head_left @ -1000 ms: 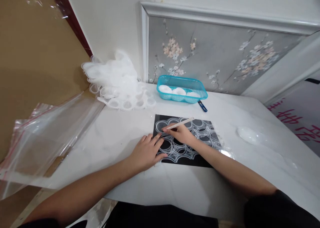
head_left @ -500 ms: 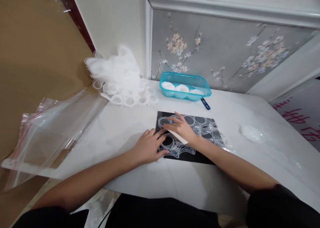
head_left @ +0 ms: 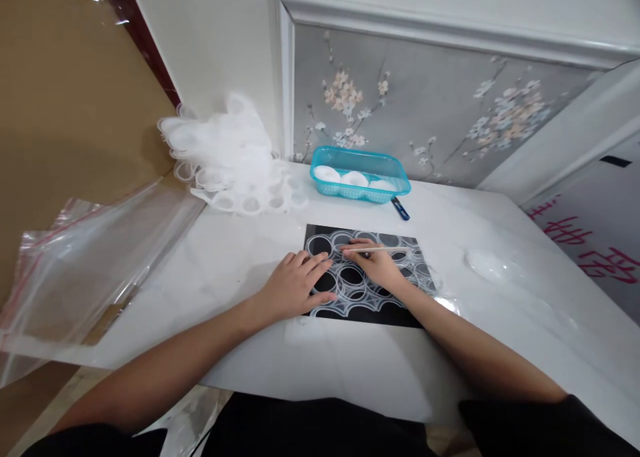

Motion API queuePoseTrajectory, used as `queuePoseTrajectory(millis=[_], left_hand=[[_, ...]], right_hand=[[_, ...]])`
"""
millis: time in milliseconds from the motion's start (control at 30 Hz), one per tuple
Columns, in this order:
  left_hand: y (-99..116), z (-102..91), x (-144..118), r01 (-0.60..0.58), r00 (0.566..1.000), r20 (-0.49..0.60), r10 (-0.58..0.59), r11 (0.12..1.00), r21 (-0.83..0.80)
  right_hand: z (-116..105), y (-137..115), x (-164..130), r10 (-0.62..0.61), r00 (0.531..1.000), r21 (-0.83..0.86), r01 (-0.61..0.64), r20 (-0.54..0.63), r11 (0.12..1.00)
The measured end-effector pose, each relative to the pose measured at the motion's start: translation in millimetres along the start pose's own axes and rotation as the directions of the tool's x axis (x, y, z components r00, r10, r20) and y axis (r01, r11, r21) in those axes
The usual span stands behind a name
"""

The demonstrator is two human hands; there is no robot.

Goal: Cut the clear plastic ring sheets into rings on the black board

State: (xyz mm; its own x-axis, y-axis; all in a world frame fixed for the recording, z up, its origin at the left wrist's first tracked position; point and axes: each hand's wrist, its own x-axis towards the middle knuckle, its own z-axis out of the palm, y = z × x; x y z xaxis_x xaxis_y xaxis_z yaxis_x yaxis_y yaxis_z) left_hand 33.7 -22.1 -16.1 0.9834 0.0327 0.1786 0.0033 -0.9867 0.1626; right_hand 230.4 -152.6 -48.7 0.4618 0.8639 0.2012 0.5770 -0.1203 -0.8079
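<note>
A black mat (head_left: 385,315) lies on the white marbled table, with a translucent sheet of ring-shaped cut-outs (head_left: 356,298) spread over it. My left hand (head_left: 295,285) rests flat on the left edge of this sheet, its fingers spread apart. Over the middle of the sheet, my right hand (head_left: 381,269) is closed on a thin pale flat piece (head_left: 387,249), which shows almost edge-on and lies nearly level. The fingertips of my right hand are close to the sheet; I cannot tell whether they touch it.
Behind the mat stands a blue plastic basket (head_left: 360,194) holding white round pieces, with a dark blue cutter (head_left: 401,208) beside it. A pile of white ring sheets (head_left: 227,153) is at the back left. Clear bags (head_left: 95,263) lie left, and clear round pieces (head_left: 487,263) right.
The pale piece has turned in my right hand from a slanted face to nearly edge-on. My right hand's fingers have drawn away from my left. The view has shifted slightly.
</note>
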Motion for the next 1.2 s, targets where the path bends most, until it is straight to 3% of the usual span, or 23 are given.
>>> queuePoseTrajectory(millis=[200, 333, 400, 533, 767, 1100, 1200], left_hand=[[-2.1, 5.7, -1.8, 0.009, 0.995, 0.104, -0.008, 1.0, -0.009], [-2.2, 6.1, -1.7, 0.018, 0.995, 0.103, -0.017, 1.0, -0.008], [-1.6, 5.8, -1.7, 0.024, 0.994, 0.105, -0.023, 1.0, -0.001], [-0.5, 5.7, -1.3, 0.039, 0.99, 0.134, -0.042, 0.999, 0.029], [-1.7, 9.4, -1.9, 0.035, 0.992, 0.121, -0.045, 0.996, 0.083], [-2.1, 9.9, -2.8, 0.019, 0.994, 0.105, -0.028, 0.996, 0.088], [-1.4, 8.1, -1.9, 0.031, 0.991, 0.125, -0.04, 0.996, 0.08]], right_hand=[[-4.5, -1.8, 3.1, 0.045, 0.995, 0.074, -0.039, -0.092, 0.997], [-8.3, -6.0, 0.2, -0.105, 0.949, -0.08, 0.085, -0.298, 0.993], [-7.5, -5.1, -0.8, -0.138, 0.96, -0.128, 0.109, -0.245, 0.986], [-2.8, 0.7, -0.8, 0.007, 0.996, -0.026, -0.01, -0.089, 1.0], [-1.8, 4.8, -0.2, 0.135, 0.989, 0.085, -0.13, -0.066, 0.988], [-0.5, 8.5, -1.1, 0.109, 0.99, 0.047, -0.105, -0.084, 0.993], [1.7, 7.0, -4.9, -0.02, 0.997, -0.081, 0.013, -0.08, 0.997]])
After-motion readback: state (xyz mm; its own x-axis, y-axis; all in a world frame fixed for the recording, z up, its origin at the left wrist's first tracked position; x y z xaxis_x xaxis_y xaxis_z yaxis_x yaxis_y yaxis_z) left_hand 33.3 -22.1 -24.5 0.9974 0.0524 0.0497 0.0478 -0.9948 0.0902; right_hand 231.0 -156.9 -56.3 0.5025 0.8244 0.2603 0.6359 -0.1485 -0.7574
